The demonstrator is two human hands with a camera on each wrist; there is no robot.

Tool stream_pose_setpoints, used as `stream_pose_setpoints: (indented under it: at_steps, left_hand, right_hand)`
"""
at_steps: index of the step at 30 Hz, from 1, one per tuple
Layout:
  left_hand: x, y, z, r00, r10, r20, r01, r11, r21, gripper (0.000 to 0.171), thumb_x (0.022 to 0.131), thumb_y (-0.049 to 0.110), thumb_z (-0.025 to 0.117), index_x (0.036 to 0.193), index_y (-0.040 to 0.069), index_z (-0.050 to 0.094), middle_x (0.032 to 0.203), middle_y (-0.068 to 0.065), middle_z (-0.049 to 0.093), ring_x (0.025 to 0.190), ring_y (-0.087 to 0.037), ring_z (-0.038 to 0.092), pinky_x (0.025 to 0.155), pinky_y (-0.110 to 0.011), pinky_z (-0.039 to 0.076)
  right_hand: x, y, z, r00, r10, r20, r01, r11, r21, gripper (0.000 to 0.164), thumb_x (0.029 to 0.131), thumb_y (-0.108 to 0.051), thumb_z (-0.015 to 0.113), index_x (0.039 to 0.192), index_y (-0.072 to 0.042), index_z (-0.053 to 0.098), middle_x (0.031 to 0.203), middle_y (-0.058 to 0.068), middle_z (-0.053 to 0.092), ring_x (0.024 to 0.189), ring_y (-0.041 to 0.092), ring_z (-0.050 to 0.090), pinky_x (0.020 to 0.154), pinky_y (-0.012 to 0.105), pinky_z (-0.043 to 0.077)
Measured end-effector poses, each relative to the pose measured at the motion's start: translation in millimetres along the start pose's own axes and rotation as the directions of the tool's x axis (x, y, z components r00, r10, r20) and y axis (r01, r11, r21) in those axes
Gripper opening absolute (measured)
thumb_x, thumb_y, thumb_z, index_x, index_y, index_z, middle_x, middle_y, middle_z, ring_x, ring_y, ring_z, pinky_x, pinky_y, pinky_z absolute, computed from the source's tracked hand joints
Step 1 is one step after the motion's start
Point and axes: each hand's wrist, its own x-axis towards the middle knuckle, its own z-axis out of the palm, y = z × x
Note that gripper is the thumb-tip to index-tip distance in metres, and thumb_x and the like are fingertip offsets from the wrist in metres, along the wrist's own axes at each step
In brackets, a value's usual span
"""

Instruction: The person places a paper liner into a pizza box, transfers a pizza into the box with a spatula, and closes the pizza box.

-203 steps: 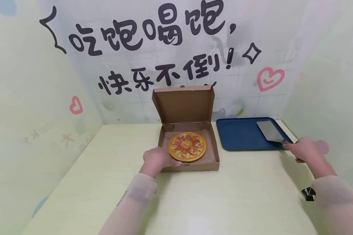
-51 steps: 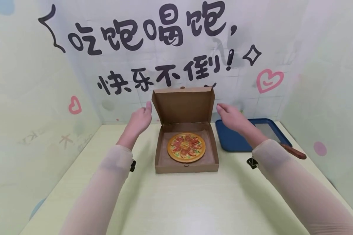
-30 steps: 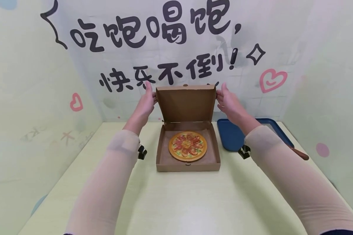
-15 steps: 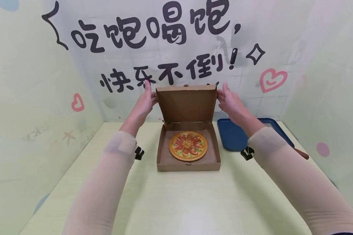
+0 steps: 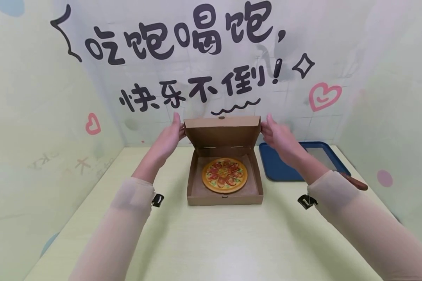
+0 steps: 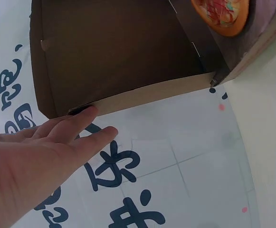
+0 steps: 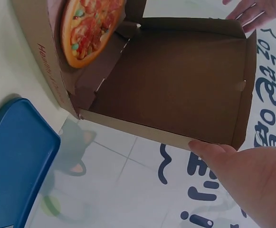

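Note:
A brown cardboard pizza box (image 5: 225, 200) stands on the table with its lid (image 5: 221, 134) raised and leaning forward. Inside, on brown paper, lies a round pizza (image 5: 224, 175) with a petal-like ring of toppings. My left hand (image 5: 168, 138) touches the lid's left side near its upper corner, thumb up. Against the opposite side of the lid are the fingers of my right hand (image 5: 279, 136), its thumb also up. Both wrist views show extended fingers at the lid's side flaps (image 6: 142, 95), with the pizza (image 7: 88, 31) behind in the box.
Right of the box lies a blue tray (image 5: 281, 166). A spatula rests on it, its wooden handle (image 5: 356, 182) sticking out past the tray's front right corner. Printed walls (image 5: 211, 89) enclose the table (image 5: 214, 238) at the back and sides.
Earlier, my left hand was at the box's front left and my right hand held the spatula's handle. Both moved to the lid's sides; in the last half second the lid has tipped forward and down.

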Motion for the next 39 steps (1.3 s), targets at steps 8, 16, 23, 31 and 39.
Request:
stream_pose_setpoints:
  at_steps: [8, 16, 23, 31, 39]
  left_hand:
    - [-25.6, -18.1, 2.1, 1.000, -0.009, 0.007, 0.008, 0.996, 0.092, 0.090, 0.110, 0.065, 0.002, 0.165, -0.001, 0.029, 0.168, -0.017, 0.039, 0.159, -0.037, 0.038, 0.135, -0.054, 0.015]
    - [-48.5, -27.5, 10.3, 0.999, -0.007, -0.034, 0.017, 0.954, 0.301, 0.095, 0.107, 0.072, 0.002, 0.166, 0.003, 0.030, 0.168, -0.022, 0.040, 0.160, -0.044, 0.032, 0.133, -0.059, 0.021]
    - [-64.3, -41.1, 24.4, 0.999, 0.013, -0.034, 0.003, 0.910, 0.415, 0.087, 0.111, 0.067, 0.017, 0.168, 0.002, 0.024, 0.163, -0.025, 0.047, 0.153, -0.045, 0.043, 0.128, -0.061, 0.032]
    - [-72.0, -57.2, 41.0, 1.000, 0.030, -0.001, -0.023, 0.785, 0.619, 0.063, 0.105, 0.038, 0.068, 0.154, 0.002, 0.052, 0.135, -0.022, 0.072, 0.120, -0.038, 0.072, 0.098, -0.054, 0.060]
    - [-71.6, -67.4, 57.1, 0.996, 0.085, -0.034, -0.028, 0.644, 0.764, 0.056, 0.097, 0.032, 0.080, 0.144, 0.007, 0.064, 0.107, -0.015, 0.080, 0.067, -0.020, 0.059, 0.059, -0.031, 0.048]
  right_hand:
    - [-18, 13, 7, 0.999, -0.005, 0.050, 0.007, 0.999, -0.039, 0.084, 0.113, -0.060, 0.018, 0.168, 0.004, 0.010, 0.178, 0.021, 0.013, 0.167, 0.035, 0.013, 0.136, 0.052, 0.014]
    - [-34, 27, 16, 0.999, 0.008, 0.046, -0.006, 0.999, -0.036, 0.079, 0.115, -0.056, 0.024, 0.168, 0.002, 0.014, 0.177, 0.021, 0.016, 0.166, 0.035, 0.017, 0.134, 0.053, 0.018]
    - [-53, 44, 20, 0.997, 0.023, 0.069, -0.017, 0.997, -0.079, 0.083, 0.114, -0.059, 0.025, 0.169, 0.002, 0.010, 0.177, 0.022, 0.016, 0.166, 0.038, 0.017, 0.133, 0.056, 0.018]
    - [-65, 68, 29, 0.999, 0.018, 0.039, -0.002, 0.926, -0.378, 0.075, 0.112, -0.042, 0.054, 0.169, -0.005, 0.022, 0.169, 0.025, 0.038, 0.153, 0.042, 0.045, 0.118, 0.059, 0.046]
    - [-66, 86, 40, 0.990, -0.143, 0.020, 0.124, 0.771, -0.625, 0.055, 0.106, -0.017, 0.066, 0.154, 0.004, 0.048, 0.148, 0.029, 0.061, 0.133, 0.040, 0.066, 0.103, 0.052, 0.059]
